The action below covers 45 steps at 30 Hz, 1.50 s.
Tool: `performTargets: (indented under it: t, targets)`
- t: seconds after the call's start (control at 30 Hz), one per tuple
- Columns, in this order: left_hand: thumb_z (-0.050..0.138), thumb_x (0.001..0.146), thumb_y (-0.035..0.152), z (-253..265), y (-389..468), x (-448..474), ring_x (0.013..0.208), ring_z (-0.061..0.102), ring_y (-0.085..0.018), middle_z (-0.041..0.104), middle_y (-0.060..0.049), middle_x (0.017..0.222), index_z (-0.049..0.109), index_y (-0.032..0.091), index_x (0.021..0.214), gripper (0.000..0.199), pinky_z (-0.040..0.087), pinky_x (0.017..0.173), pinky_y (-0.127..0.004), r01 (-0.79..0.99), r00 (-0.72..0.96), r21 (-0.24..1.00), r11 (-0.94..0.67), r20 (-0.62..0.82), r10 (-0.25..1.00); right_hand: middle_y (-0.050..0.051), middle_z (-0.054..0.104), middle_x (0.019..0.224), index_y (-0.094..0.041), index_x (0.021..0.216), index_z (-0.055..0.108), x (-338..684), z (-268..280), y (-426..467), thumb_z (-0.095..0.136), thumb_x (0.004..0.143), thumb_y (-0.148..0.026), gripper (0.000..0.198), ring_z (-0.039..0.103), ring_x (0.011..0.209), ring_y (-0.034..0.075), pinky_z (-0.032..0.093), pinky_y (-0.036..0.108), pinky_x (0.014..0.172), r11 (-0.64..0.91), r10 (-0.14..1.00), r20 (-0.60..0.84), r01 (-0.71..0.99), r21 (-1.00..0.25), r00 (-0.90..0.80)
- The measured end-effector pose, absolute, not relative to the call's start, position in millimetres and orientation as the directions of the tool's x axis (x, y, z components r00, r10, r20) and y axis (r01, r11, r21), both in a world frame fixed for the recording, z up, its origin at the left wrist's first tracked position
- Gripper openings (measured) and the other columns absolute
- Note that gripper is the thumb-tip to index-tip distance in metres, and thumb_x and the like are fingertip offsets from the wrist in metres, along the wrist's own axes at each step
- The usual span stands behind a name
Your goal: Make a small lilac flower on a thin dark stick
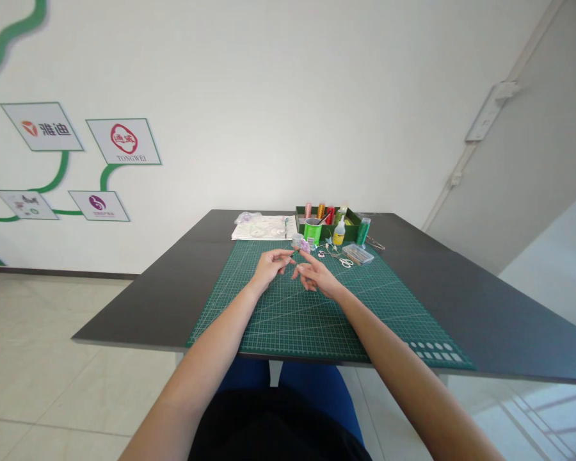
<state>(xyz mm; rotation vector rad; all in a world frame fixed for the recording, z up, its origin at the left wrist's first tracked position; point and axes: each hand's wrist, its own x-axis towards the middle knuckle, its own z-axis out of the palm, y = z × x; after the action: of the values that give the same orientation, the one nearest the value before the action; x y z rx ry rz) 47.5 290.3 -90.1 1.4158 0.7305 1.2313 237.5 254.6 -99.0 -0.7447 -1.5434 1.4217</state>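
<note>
Over the middle of the green cutting mat (312, 320), my left hand (271, 265) is closed in a pinch on a small, thin dark green piece (294, 253), too small to name. Close beside it on the right is my right hand (313, 274), its index finger stretched toward the piece and its thumb apart from that finger. Whether the right fingertip touches the piece, I cannot tell. Just beyond the hands lie purple-pink flower pieces (305, 245) and a small clear cup (297, 240). White-handled scissors (346, 262) rest to the right of my right hand.
At the back stand a green box (352, 232) with thread spools, a bright green can (312, 232), a yellow-labelled glue bottle (338, 232) and a green tube (363, 231). A clear case (358, 253) lies right. White papers (259, 228) lie back left, on the dark table (173, 282).
</note>
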Motion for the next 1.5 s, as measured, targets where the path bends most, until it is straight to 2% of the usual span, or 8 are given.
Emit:
performTargets:
  t: [0.33, 0.6, 0.73, 0.9, 1.0, 1.1, 1.27, 1.5]
  targets:
    - [0.081, 0.068, 0.025, -88.2, 288.6, 46.7, 0.043, 0.044, -0.005, 0.076, -0.007, 0.073, 0.079, 0.009, 0.101, 0.036, 0.032, 0.045, -0.022, -0.178, 0.283, 0.963, -0.202, 0.247, 0.927, -0.001, 0.067, 0.082, -0.026, 0.158, 0.040, 239.0, -104.2, 263.1, 0.070, 0.087, -0.046, 0.079, 0.049, 0.040, 0.006, 0.033, 0.017, 0.031, 0.311, 0.901, 0.280, 0.045, -0.949, -0.333]
    - [0.082, 0.068, 0.026, -88.4, 288.6, 47.6, 0.043, 0.043, -0.005, 0.076, -0.007, 0.072, 0.080, 0.010, 0.099, 0.035, 0.032, 0.044, -0.023, -0.169, 0.287, 0.961, -0.221, 0.262, 0.921, -0.004, 0.060, 0.083, -0.027, 0.151, 0.051, 241.9, -109.3, 267.2, 0.071, 0.085, -0.041, 0.071, 0.047, 0.044, 0.004, 0.040, 0.018, 0.039, 0.392, 0.901, 0.348, 0.141, -0.909, -0.257]
    - [0.083, 0.068, 0.028, -88.7, 288.9, 47.5, 0.043, 0.044, -0.005, 0.076, -0.008, 0.074, 0.079, 0.009, 0.101, 0.038, 0.033, 0.045, -0.022, -0.192, 0.292, 0.953, -0.233, 0.282, 0.914, 0.001, 0.066, 0.095, -0.024, 0.143, 0.059, 243.3, -108.3, 269.9, 0.073, 0.082, -0.040, 0.065, 0.051, 0.045, 0.005, 0.037, 0.019, 0.035, 0.378, 0.910, 0.345, 0.122, -0.918, -0.228]
    - [0.083, 0.068, 0.030, -88.0, 289.6, 46.4, 0.045, 0.044, -0.006, 0.076, -0.008, 0.075, 0.079, 0.009, 0.101, 0.040, 0.033, 0.046, -0.022, -0.207, 0.288, 0.950, -0.235, 0.289, 0.913, 0.012, 0.074, 0.116, -0.020, 0.141, 0.056, 243.3, -103.8, 267.3, 0.074, 0.080, -0.043, 0.067, 0.061, 0.047, 0.009, 0.030, 0.019, 0.030, 0.275, 0.932, 0.253, 0.051, -0.960, -0.259]
    - [0.084, 0.067, 0.031, -88.5, 290.8, 45.2, 0.045, 0.044, -0.006, 0.077, -0.009, 0.076, 0.078, 0.009, 0.102, 0.041, 0.032, 0.045, -0.022, -0.205, 0.282, 0.949, -0.238, 0.290, 0.914, 0.006, 0.078, 0.080, -0.015, 0.143, 0.054, 243.8, -102.4, 264.9, 0.072, 0.083, -0.047, 0.070, 0.058, 0.041, 0.011, 0.032, 0.019, 0.032, 0.230, 0.922, 0.200, 0.054, -0.972, -0.330]
    - [0.084, 0.068, 0.032, -89.6, 292.3, 44.0, 0.045, 0.045, -0.006, 0.077, -0.009, 0.077, 0.078, 0.009, 0.104, 0.043, 0.032, 0.045, -0.022, -0.196, 0.267, 0.949, -0.247, 0.294, 0.918, -0.006, 0.060, 0.045, -0.010, 0.136, 0.061, 245.8, -101.5, 264.8, 0.067, 0.086, -0.051, 0.065, 0.045, 0.031, 0.009, 0.030, 0.018, 0.033, 0.237, 0.922, 0.186, 0.114, -0.965, -0.340]
    - [0.081, 0.071, 0.029, -91.2, 294.5, 43.6, 0.045, 0.045, -0.006, 0.077, -0.009, 0.078, 0.077, 0.009, 0.103, 0.037, 0.034, 0.045, -0.022, -0.147, 0.262, 0.953, -0.265, 0.296, 0.919, -0.008, 0.051, 0.039, -0.011, 0.111, 0.076, 251.1, -97.0, 264.2, 0.066, 0.086, -0.048, 0.046, 0.034, 0.029, 0.006, 0.024, 0.018, 0.035, 0.265, 0.913, 0.190, 0.170, -0.949, -0.361]
    - [0.075, 0.076, 0.022, -93.5, 296.7, 44.1, 0.041, 0.047, -0.007, 0.077, -0.008, 0.078, 0.075, 0.010, 0.101, 0.027, 0.039, 0.045, -0.022, -0.001, 0.246, 0.941, -0.338, 0.328, 0.912, -0.008, 0.051, 0.038, -0.011, 0.115, 0.077, 256.4, -92.1, 260.5, 0.065, 0.088, -0.045, 0.045, 0.032, 0.030, 0.006, 0.022, 0.018, 0.037, 0.269, 0.878, 0.172, 0.163, -0.949, -0.446]
